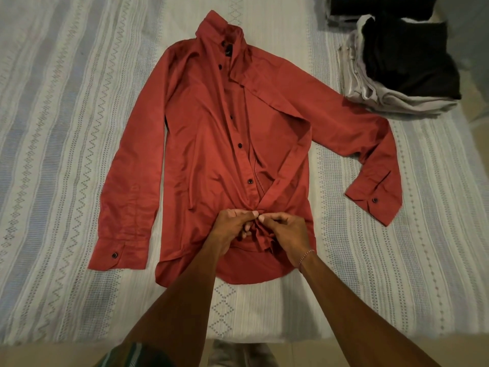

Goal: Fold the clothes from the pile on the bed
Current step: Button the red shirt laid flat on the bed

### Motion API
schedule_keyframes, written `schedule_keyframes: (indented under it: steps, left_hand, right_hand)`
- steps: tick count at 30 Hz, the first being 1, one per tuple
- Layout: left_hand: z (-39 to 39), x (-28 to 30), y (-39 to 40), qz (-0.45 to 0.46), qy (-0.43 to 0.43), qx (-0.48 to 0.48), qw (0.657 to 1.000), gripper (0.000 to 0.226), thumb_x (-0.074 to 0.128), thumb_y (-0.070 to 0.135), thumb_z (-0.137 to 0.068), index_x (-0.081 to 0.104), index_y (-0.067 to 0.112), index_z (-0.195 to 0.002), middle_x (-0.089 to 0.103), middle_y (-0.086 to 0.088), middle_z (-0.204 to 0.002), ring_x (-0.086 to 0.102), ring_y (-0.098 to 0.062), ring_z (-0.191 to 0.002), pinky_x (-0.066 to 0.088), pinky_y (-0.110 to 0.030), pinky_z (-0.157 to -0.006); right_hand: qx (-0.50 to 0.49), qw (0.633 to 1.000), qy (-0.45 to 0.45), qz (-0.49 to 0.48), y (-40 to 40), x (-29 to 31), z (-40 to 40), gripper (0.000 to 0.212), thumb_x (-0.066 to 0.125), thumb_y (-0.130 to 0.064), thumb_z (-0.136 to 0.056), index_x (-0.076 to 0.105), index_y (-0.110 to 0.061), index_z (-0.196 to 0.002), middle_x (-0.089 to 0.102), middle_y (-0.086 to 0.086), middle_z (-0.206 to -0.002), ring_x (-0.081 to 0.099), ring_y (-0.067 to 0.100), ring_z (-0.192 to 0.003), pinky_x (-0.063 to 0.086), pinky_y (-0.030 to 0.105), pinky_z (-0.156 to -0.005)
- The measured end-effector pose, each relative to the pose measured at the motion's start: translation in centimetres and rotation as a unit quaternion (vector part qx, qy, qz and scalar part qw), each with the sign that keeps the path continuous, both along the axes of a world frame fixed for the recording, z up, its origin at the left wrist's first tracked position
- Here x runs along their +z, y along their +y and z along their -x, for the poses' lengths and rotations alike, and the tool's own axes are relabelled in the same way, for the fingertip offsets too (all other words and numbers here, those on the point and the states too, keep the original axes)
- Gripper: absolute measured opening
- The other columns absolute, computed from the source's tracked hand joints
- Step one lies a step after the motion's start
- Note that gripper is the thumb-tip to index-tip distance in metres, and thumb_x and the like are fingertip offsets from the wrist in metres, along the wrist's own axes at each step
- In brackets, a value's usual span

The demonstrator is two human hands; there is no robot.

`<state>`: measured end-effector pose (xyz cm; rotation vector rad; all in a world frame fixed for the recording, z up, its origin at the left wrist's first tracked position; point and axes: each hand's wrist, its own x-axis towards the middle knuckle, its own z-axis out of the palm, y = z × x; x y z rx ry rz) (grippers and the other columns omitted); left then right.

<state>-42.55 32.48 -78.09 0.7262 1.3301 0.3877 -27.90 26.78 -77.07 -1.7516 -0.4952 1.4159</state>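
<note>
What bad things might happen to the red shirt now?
1. Both hands, left and right, pinch the shirt near its hem, and the cloth bunches there. It may fold up with wrinkles.
2. The front flap lies twisted open across the chest, so the fold could come out crooked.
3. One sleeve bends toward the folded stack. Swinging it might knock the stack.
</note>
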Motion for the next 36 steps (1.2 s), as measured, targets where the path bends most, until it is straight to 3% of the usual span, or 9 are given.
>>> schedule_keyframes:
  steps: [5,10,16,20,22,24,28,32,36]
  left_hand:
    - [0.3,-0.4,0.2,0.009,-0.005,-0.021,1.0,0.02,0.074,0.024,-0.091,0.073,0.004,-0.092,0.055,0.0,-0.053,0.046,-0.011,-0.043,0.056,-0.03,-0.071]
    - [0.0,-0.3,0.0,-0.001,0.009,-0.005,1.0,0.003,0.074,0.008,-0.089,0.073,0.006,-0.087,0.058,-0.002,-0.05,0.048,-0.009,-0.037,0.048,-0.028,-0.058]
    - [-0.1,-0.4,-0.4,-0.025,0.011,0.023,0.999,0.012,0.077,0.011,-0.087,0.075,0.001,-0.093,0.062,-0.006,-0.052,0.046,-0.011,-0.034,0.038,-0.021,-0.039]
    - [0.0,0.3,-0.3,-0.011,0.002,0.027,1.0,0.019,0.076,0.012,-0.088,0.075,-0.003,-0.1,0.065,-0.008,-0.057,0.048,-0.013,-0.037,0.039,-0.022,-0.041]
    - [0.0,1.0,0.0,0.005,0.004,0.017,1.0,0.019,0.077,0.015,-0.087,0.076,-0.001,-0.098,0.066,-0.008,-0.06,0.05,-0.013,-0.038,0.041,-0.023,-0.045]
    - [0.0,1.7,0.5,0.014,0.033,0.013,0.999,0.016,0.077,0.017,-0.087,0.075,0.002,-0.093,0.067,-0.007,-0.061,0.053,-0.014,-0.039,0.041,-0.023,-0.047]
    - [-0.4,2.4,2.5,-0.052,0.088,0.046,0.994,0.006,0.069,0.004,-0.091,0.069,-0.001,-0.088,0.063,-0.009,-0.061,0.05,-0.009,-0.034,0.046,-0.022,-0.042]
    - [-1.6,2.5,5.2,-0.201,0.194,0.002,0.96,0.005,0.078,0.018,-0.085,0.073,0.018,-0.084,0.067,0.007,-0.06,0.066,-0.014,-0.052,0.056,-0.029,-0.058]
    - [-2.9,1.9,6.3,-0.214,0.255,-0.019,0.943,0.016,0.082,0.023,-0.078,0.078,0.015,-0.092,0.076,0.002,-0.074,0.073,-0.016,-0.073,0.058,-0.033,-0.072]
  right_hand:
    - [0.026,0.998,0.034,0.036,0.4,0.1,-0.8,0.004,0.075,-0.011,-0.089,0.078,-0.012,-0.088,0.079,0.003,-0.09,0.074,0.013,-0.089,0.056,0.02,-0.078]
    - [0.038,0.998,0.03,0.048,0.7,-0.1,-0.8,0.007,0.073,-0.012,-0.091,0.079,-0.014,-0.087,0.079,0.002,-0.089,0.073,0.012,-0.089,0.055,0.021,-0.081]
    - [0.027,0.998,0.04,0.042,1.0,0.3,-1.0,0.01,0.078,-0.015,-0.086,0.079,-0.007,-0.093,0.078,0.007,-0.09,0.074,0.014,-0.088,0.055,0.021,-0.078]
    - [0.021,0.998,0.03,0.051,1.2,1.7,-0.9,0.012,0.082,-0.015,-0.083,0.079,-0.006,-0.09,0.079,0.005,-0.086,0.074,0.015,-0.086,0.054,0.017,-0.071]
    - [0.035,0.997,-0.035,0.062,1.6,2.7,-0.7,0.019,0.086,-0.027,-0.079,0.078,-0.011,-0.084,0.078,0.002,-0.079,0.073,0.012,-0.078,0.053,0.018,-0.067]
    - [0.032,0.984,-0.162,0.063,2.4,3.5,-0.7,0.031,0.087,-0.041,-0.074,0.072,-0.016,-0.081,0.074,-0.001,-0.073,0.068,0.008,-0.068,0.049,0.017,-0.061]
    - [-0.039,0.937,-0.348,0.015,5.4,4.7,-2.0,0.041,0.085,-0.046,-0.075,0.058,-0.015,-0.084,0.062,-0.002,-0.079,0.06,0.013,-0.073,0.04,0.022,-0.062]
    - [-0.011,0.926,-0.365,0.095,7.9,3.9,-2.2,0.043,0.082,-0.051,-0.071,0.061,-0.017,-0.087,0.065,0.0,-0.084,0.062,0.02,-0.081,0.047,0.03,-0.07]
    - [-0.029,0.925,-0.35,0.143,8.3,4.0,-1.8,0.021,0.072,-0.038,-0.079,0.07,-0.017,-0.077,0.068,0.0,-0.072,0.065,0.027,-0.079,0.046,0.029,-0.069]
